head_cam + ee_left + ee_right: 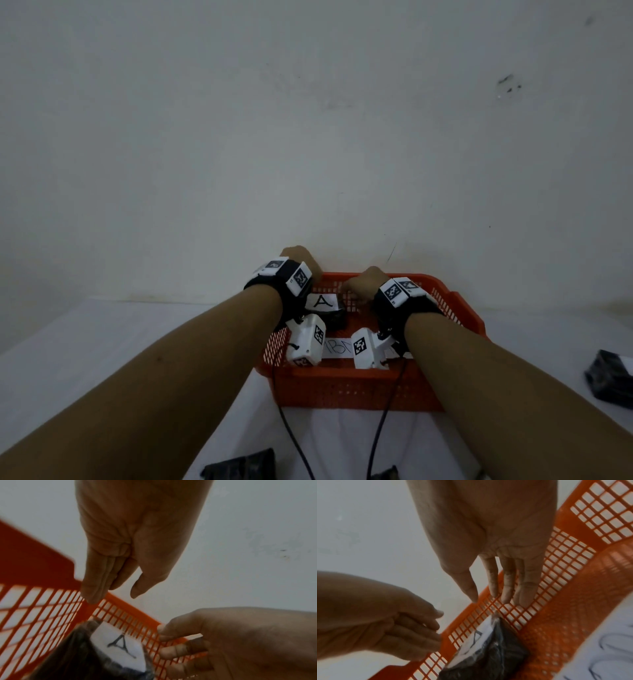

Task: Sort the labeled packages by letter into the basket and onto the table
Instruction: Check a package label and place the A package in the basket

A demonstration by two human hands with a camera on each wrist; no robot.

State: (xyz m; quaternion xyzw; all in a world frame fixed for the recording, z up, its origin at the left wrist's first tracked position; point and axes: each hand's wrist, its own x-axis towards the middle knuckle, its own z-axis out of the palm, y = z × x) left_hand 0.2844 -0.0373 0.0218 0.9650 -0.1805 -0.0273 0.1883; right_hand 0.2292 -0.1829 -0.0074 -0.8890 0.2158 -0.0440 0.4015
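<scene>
A black package with a white label "A" (pixel 322 304) lies in the far part of the orange basket (pixel 356 380). The left wrist view has it low in the picture, label up (pixel 118 646); in the right wrist view the package (pixel 489 650) leans against the basket's mesh wall (pixel 556 563). My left hand (pixel 301 262) hovers over the basket's far left corner, fingers straight and thumb apart (pixel 115 596), holding nothing. Just right of the package, my right hand (pixel 359 284) hangs with fingers pointing down by the far wall (pixel 496 599), also without anything in it.
A white paper with handwriting (pixel 337 347) lies on the basket floor. Black packages lie on the white table at the right (pixel 613 380) and at the near edge (pixel 239 466). A pale wall stands right behind the basket. Two cables (pixel 294 442) run toward me.
</scene>
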